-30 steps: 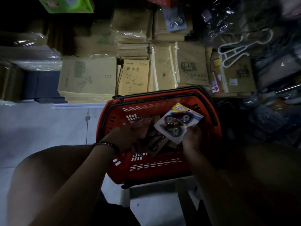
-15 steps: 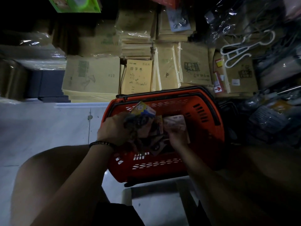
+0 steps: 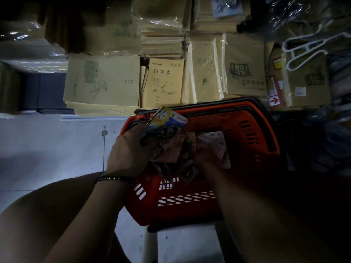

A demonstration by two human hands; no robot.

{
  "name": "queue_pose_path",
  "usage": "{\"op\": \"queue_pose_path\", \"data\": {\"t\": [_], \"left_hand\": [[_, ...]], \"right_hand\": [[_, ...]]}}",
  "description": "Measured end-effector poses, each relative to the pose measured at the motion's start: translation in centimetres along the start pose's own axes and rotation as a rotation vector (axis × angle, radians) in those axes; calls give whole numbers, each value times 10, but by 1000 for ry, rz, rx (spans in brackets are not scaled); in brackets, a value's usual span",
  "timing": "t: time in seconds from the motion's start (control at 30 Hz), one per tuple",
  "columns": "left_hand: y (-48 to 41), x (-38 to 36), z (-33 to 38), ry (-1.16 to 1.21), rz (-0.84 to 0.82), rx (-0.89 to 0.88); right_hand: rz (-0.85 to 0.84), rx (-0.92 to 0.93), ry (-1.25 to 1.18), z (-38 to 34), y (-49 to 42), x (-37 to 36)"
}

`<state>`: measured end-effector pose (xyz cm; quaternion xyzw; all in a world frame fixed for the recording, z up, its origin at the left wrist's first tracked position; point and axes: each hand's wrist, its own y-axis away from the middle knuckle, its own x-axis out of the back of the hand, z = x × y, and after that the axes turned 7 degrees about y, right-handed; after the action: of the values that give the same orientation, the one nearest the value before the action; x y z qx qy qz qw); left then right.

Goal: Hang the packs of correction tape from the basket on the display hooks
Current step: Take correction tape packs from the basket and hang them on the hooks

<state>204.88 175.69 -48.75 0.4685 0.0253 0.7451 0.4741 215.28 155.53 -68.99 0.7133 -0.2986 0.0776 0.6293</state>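
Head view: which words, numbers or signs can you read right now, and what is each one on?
"田字本": cover of the yellow exercise book behind the basket.
"26", tilted, probably: top of the pack of correction tape that the left hand grips.
Red arrow pointing right: white label, far right of that book.
Other book covers and the rest of the pack's print: too blurred to read.

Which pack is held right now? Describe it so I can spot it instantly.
Find the orange basket in the middle. At its left rim the left grip holds a pack of correction tape. Unlike the packs lying in the basket, its yellow-and-blue card top stands above the rim.
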Motion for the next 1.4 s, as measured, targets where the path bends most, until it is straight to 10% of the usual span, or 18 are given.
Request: {"op": "queue_pose_path", "data": {"t": [0.57, 0.93, 1.4], "left_hand": [[11, 3, 4, 165, -99, 2], [89, 34, 40, 310, 184, -32], [199, 103, 141, 1043, 159, -324]], "right_hand": [[506, 352, -370, 26, 106, 52], [821, 712, -542, 21, 235, 150], [698, 908, -895, -65, 367, 235]]}}
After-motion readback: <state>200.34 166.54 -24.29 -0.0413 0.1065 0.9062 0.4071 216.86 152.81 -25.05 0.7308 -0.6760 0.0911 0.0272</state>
